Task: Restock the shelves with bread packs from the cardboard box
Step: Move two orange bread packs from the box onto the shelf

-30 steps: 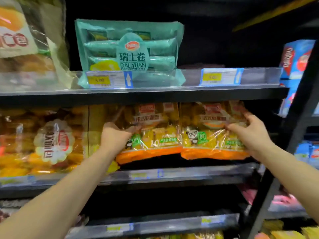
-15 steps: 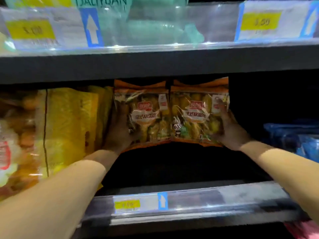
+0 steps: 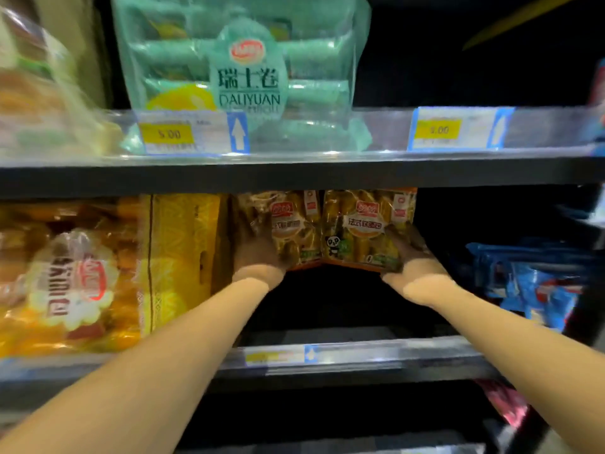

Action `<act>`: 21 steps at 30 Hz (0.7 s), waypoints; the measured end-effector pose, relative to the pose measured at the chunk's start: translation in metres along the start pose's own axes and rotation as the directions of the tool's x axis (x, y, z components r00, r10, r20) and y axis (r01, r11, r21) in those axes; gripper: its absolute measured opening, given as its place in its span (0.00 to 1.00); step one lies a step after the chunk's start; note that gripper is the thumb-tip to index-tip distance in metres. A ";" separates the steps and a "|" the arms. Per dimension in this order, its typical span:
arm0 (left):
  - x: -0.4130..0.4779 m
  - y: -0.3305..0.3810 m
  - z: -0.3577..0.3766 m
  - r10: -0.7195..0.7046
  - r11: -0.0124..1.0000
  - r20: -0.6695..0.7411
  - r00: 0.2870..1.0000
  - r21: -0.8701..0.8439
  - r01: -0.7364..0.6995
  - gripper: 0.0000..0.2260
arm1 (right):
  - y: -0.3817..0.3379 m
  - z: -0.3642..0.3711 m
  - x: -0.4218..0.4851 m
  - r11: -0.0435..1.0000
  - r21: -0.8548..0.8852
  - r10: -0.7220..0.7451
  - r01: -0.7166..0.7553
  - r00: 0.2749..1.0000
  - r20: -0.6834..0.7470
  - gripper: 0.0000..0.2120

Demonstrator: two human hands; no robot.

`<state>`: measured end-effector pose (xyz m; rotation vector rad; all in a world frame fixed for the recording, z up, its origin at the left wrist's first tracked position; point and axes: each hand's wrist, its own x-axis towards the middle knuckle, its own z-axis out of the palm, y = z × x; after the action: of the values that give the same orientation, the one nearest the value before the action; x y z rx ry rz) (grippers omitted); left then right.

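Observation:
Two orange-and-clear bread packs stand side by side deep inside the middle shelf, the left pack [image 3: 288, 224] and the right pack [image 3: 366, 224]. My left hand [image 3: 257, 257] grips the lower left corner of the left pack. My right hand [image 3: 412, 257] grips the lower right corner of the right pack. Both packs are upright, raised above the dark shelf floor. Both forearms reach in over the shelf's front rail [image 3: 360, 355]. The cardboard box is out of view.
Large yellow bread bags [image 3: 78, 276] fill the middle shelf on the left, right beside my left hand. A green Daliyuan roll pack [image 3: 245, 70] stands on the upper shelf [image 3: 294, 172]. Blue packs [image 3: 530, 283] lie on the neighbouring rack at right.
The view pulled back a little from the shelf and now shows the upper shelf's green pack again. Both hands keep the two packs deep in the middle shelf, gripping lower on them.

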<state>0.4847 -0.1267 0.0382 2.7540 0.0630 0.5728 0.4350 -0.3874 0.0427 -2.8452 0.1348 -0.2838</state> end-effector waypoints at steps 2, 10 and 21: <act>-0.029 0.007 -0.029 0.034 0.996 0.112 0.993 0.084 -0.044 0.34 | -0.013 -0.022 -0.035 0.998 -0.060 -0.002 0.001 1.000 -0.010 0.31; -0.165 0.001 -0.147 0.209 0.970 0.108 0.972 0.101 -0.220 0.32 | -0.045 -0.078 -0.177 0.979 -0.158 -0.134 0.128 0.991 -0.028 0.38; -0.375 -0.041 -0.170 0.286 0.956 0.108 0.952 0.034 -0.291 0.30 | -0.050 -0.032 -0.378 0.993 -0.013 -0.121 0.120 0.991 -0.050 0.38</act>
<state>0.0736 -0.0761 0.0295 2.8558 -0.3600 0.5063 0.0622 -0.3027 0.0184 -2.8622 -0.0257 -0.3822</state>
